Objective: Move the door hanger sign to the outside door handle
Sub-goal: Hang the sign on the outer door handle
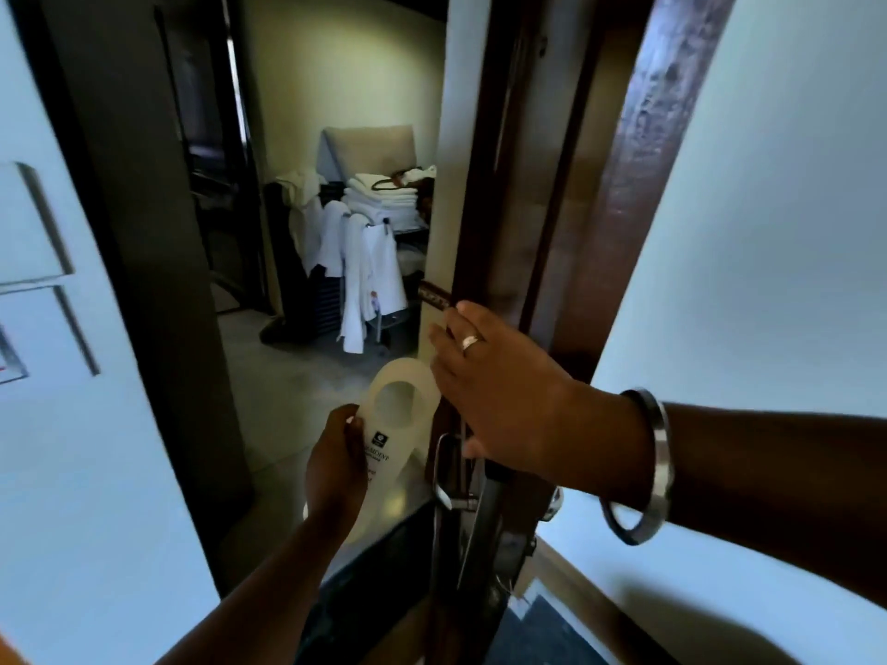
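My left hand grips a cream door hanger sign by its left edge, round hole upward, with dark print below the hole. The sign is held just left of the dark wooden door's edge. My right hand, wearing a ring and a metal bangle, lies flat with spread fingers against that door edge. A silver lever handle sits on the door's left face, just below my right hand and right of the sign. Another silver handle part peeks out on the door's right side.
Through the open doorway stands a housekeeping cart loaded with white towels and linens on a grey tiled floor. A dark door frame and a white wall with framed plaques are at left. A white wall fills the right.
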Demonstrator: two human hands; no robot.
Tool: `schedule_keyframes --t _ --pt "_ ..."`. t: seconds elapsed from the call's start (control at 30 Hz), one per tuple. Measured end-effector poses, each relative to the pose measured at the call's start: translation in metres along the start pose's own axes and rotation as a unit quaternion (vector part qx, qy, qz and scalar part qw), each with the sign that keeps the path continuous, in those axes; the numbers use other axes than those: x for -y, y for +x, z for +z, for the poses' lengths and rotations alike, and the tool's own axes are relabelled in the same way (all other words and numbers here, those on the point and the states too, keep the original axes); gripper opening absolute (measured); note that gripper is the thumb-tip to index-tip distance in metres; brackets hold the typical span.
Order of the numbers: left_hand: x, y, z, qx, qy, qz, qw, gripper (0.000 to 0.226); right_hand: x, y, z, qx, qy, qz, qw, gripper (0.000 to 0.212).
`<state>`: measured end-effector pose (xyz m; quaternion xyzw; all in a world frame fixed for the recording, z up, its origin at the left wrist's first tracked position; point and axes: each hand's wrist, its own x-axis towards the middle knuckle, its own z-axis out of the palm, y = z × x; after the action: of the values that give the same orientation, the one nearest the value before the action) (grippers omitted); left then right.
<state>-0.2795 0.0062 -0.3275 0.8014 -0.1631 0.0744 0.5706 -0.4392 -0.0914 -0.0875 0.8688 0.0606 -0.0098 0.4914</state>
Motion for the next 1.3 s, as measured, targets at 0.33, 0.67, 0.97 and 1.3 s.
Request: schedule_keyframes --t 0.33,0.67,0.97,1.3 --pt "-0.01 0.024 0.065 0.134 -0.035 0.123 0.983 0.036 -0.033 -0.021 0.061 0.226 -0.025 0.111 0.967 0.102" --pt "-0.028 -0.005 0.112 0.262 -0.116 0.127 0.95 0.078 -0.057 -0.062 0.119 0.242 -0.061 0.125 0.96 0.109" --pt "-0.039 -0.014 0.144 0.359 -0.062 0.097 0.926 0.133 -0.074 -0.087 0.155 0.236 -0.094 0.133 0.958 0.107" --pt "-0.038 -0.01 0.181 0.482 -0.055 0.081 0.871 0.139 -0.096 -0.1 0.19 0.226 -0.14 0.128 0.955 0.09"
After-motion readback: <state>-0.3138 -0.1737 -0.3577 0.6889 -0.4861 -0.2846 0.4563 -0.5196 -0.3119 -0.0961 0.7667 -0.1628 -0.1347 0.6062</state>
